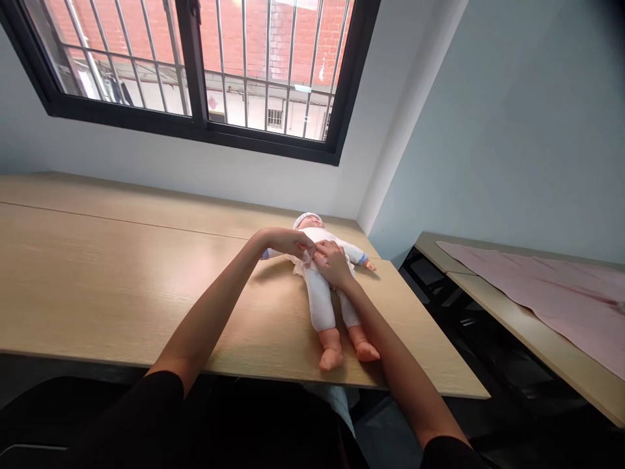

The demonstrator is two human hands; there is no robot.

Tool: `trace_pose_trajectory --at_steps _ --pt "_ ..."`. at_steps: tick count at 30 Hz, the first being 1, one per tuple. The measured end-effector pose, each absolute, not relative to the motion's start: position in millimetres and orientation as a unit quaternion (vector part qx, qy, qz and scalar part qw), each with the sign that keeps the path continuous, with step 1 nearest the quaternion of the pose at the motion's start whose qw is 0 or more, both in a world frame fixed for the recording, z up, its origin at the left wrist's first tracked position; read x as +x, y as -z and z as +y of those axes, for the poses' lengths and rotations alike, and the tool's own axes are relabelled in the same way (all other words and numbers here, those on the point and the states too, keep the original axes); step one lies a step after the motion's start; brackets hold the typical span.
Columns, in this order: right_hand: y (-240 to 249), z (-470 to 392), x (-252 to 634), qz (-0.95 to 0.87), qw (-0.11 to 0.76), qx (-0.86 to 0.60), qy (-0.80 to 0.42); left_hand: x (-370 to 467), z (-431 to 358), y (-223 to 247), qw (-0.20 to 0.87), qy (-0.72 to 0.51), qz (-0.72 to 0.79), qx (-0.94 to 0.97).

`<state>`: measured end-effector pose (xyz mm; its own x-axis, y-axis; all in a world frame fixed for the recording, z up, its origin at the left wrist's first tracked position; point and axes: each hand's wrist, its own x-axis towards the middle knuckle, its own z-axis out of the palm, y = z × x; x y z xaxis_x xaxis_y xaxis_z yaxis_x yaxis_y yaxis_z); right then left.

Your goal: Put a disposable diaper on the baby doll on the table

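A baby doll (321, 296) lies on its back on the wooden table (122, 286), its head toward the wall and its bare feet toward me. It wears a white cap (307, 217) and white clothes with blue cuffs. A pale frilly skirt (299, 266) is around its waist. My left hand (301, 243) is bent at the wrist over the doll's waist, fingers closed on the skirt. Beside it, my right hand (333, 263) is on the front of the waist, its fingers curled at the same cloth. The two hands nearly touch, and their fingertips are partly hidden.
Behind the table is a wall with a barred, dark-framed window (198, 78). A second table (469, 280) with a pink cloth (551, 286) on it stands to the right, across a dark gap. The doll's feet are close to the near table edge.
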<state>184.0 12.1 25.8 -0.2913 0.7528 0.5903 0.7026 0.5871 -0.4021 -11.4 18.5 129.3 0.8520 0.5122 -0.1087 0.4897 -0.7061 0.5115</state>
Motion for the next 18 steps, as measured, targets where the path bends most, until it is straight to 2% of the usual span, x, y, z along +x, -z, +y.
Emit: trace_pose_trajectory --at_steps 5,10,15,18 --pt "-32 9 187 -0.797 0.440 -0.398 -0.113 -17 33 -123 0.252 -0.067 0.307 0.915" --pt "-34 2 186 -0.805 0.418 -0.403 -0.122 -28 43 -122 0.233 -0.059 0.308 0.920" --pt "-30 4 182 -0.793 0.438 -0.401 -0.137 -28 41 -122 0.261 -0.008 0.291 0.920" --pt "-29 5 181 -0.798 0.432 -0.398 -0.131 -22 43 -116 0.252 -0.018 0.285 0.925"
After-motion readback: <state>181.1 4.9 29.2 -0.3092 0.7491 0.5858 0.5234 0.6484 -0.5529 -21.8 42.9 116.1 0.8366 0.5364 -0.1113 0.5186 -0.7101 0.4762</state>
